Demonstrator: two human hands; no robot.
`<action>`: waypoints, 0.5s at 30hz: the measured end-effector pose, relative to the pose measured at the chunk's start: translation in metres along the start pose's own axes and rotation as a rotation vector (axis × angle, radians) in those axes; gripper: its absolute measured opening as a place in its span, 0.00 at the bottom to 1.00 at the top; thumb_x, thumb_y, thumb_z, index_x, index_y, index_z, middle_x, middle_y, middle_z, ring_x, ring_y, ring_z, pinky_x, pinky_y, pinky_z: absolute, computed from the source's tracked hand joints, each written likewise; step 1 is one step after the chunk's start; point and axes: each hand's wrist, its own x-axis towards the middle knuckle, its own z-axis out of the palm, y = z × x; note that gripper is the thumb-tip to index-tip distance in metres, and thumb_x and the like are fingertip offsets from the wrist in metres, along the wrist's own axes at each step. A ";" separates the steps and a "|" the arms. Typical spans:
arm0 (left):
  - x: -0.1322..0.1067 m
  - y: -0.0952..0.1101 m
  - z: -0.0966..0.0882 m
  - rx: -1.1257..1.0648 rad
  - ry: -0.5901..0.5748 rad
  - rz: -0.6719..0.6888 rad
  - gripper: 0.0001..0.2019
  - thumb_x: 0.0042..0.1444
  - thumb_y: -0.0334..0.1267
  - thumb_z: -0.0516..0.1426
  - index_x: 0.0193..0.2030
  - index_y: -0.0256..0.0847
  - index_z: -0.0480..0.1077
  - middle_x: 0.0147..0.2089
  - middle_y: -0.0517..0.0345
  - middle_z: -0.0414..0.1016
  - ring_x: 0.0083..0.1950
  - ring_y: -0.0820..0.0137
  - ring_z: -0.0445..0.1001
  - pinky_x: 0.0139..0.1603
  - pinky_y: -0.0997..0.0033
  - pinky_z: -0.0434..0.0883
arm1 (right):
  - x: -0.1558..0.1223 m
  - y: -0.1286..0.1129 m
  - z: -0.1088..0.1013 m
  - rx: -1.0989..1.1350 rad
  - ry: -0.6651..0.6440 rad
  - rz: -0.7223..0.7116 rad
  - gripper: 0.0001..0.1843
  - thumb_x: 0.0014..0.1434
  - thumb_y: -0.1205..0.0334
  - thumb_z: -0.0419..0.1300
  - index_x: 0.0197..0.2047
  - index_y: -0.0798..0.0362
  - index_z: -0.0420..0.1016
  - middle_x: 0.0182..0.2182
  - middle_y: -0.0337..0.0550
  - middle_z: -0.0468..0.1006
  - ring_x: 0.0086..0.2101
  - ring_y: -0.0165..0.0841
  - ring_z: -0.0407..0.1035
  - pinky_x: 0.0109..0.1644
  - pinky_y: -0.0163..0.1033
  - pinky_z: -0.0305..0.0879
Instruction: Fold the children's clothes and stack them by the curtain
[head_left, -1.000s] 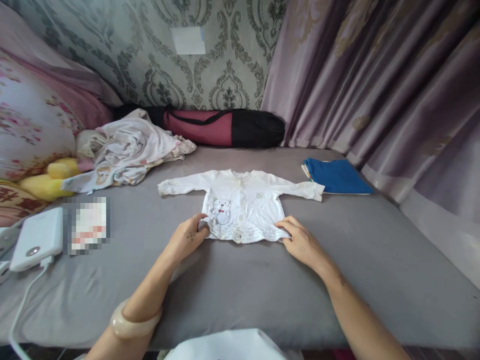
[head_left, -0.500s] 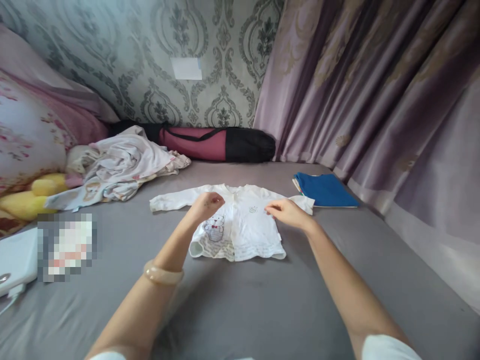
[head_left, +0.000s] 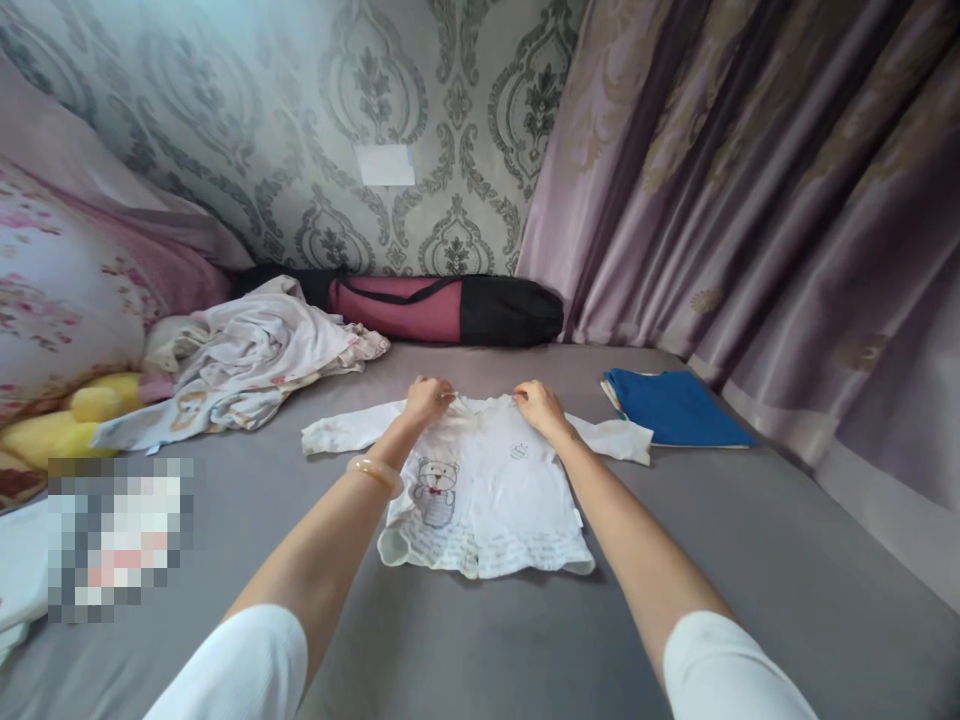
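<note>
Clock set on the white shirt [head_left: 510, 500], 12 pointing away. Nearest: grey sheet [head_left: 480, 640] gives open room between the forearms at 6, and beyond the right forearm toward 4. White hem lies flat at 6, its corner at 7 curled slightly open; a pixelated patch [head_left: 131, 545] sits between 8 and 9, well apart from the cloth. Bangle [head_left: 376, 473] on the left wrist, by the shirt's side edge at 10. Sleeves reach out toward 9 and 3. Left hand [head_left: 430, 397] at 11, fingers drawn together in a pinch on the shoulder edge beside the collar; right hand [head_left: 541, 408] at 1, thumb and fingers likewise pinching the other shoulder edge, collar between. Folded blue cloth [head_left: 675, 408] at 2, just beside the right sleeve's cuff; contact cannot be told. Rumpled clothes pile [head_left: 262, 335] at 10, yellow plush [head_left: 105, 398] against its outer side. A strip of sheet separates collar from the maroon-and-black bag [head_left: 420, 310] at 12; behind it, patterned wall [head_left: 300, 140]. Curtain [head_left: 675, 200] bounds the far side, 1 to 3.
</note>
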 end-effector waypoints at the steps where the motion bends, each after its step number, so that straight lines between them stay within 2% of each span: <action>1: 0.002 -0.001 0.002 0.013 -0.010 -0.003 0.13 0.57 0.40 0.55 0.46 0.44 0.77 0.51 0.52 0.78 0.55 0.56 0.69 0.55 0.61 0.63 | 0.003 -0.001 0.002 -0.015 -0.009 0.001 0.14 0.62 0.61 0.55 0.49 0.52 0.77 0.50 0.49 0.76 0.51 0.37 0.69 0.52 0.36 0.61; 6: 0.007 0.000 0.006 0.055 -0.050 -0.015 0.13 0.57 0.41 0.54 0.44 0.46 0.77 0.49 0.51 0.78 0.56 0.53 0.69 0.53 0.55 0.63 | 0.010 -0.005 0.009 -0.064 -0.064 0.004 0.14 0.62 0.58 0.57 0.48 0.50 0.78 0.49 0.48 0.77 0.49 0.38 0.71 0.49 0.36 0.62; 12: 0.005 0.004 0.004 0.087 -0.032 -0.008 0.12 0.57 0.39 0.52 0.41 0.45 0.77 0.47 0.52 0.79 0.54 0.57 0.70 0.53 0.57 0.60 | 0.013 -0.007 0.016 -0.098 -0.067 0.006 0.12 0.62 0.60 0.56 0.47 0.50 0.77 0.49 0.47 0.76 0.48 0.37 0.70 0.48 0.35 0.62; 15: 0.007 0.004 0.002 0.098 -0.013 -0.007 0.12 0.57 0.36 0.51 0.42 0.45 0.75 0.46 0.53 0.79 0.53 0.59 0.71 0.53 0.59 0.60 | 0.012 -0.008 0.014 -0.105 -0.051 0.009 0.12 0.64 0.61 0.53 0.46 0.49 0.76 0.47 0.47 0.76 0.47 0.36 0.70 0.48 0.35 0.62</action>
